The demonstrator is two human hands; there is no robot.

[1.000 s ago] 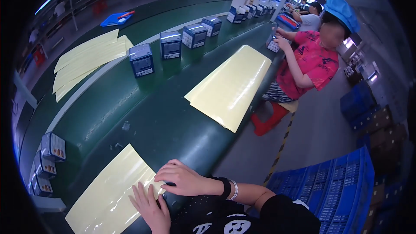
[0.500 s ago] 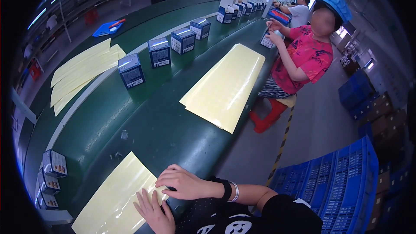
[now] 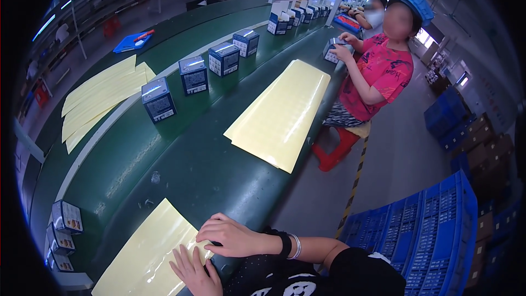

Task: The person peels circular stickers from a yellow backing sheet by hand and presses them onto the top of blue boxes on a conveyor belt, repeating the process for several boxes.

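Note:
A glossy pale-yellow sheet (image 3: 139, 249) lies on the green work surface in front of me. My left hand (image 3: 195, 273) rests flat on its near right part, fingers spread. My right hand (image 3: 233, 237), with a black band and a bracelet at the wrist, is at the sheet's right edge beside the left hand. Its thumb and index fingertips come close together there; whatever is between them is too small to make out. Farther ahead lies a stack of similar yellow sheets (image 3: 279, 118), touched by neither hand.
Blue boxes (image 3: 159, 100) stand in a row on the green conveyor (image 3: 129, 164). More boxes (image 3: 67, 217) are at the left. Beyond the belt lie yellow sheets (image 3: 104, 96) and a blue tray (image 3: 133, 42). A co-worker (image 3: 378, 77) sits ahead; blue crates (image 3: 411, 230) stand at right.
The row of boxes on the conveyor has shifted nearer to me. The co-worker's hands have lowered onto a box. My hands stay nearly in place on the sheet; the view has tilted slightly.

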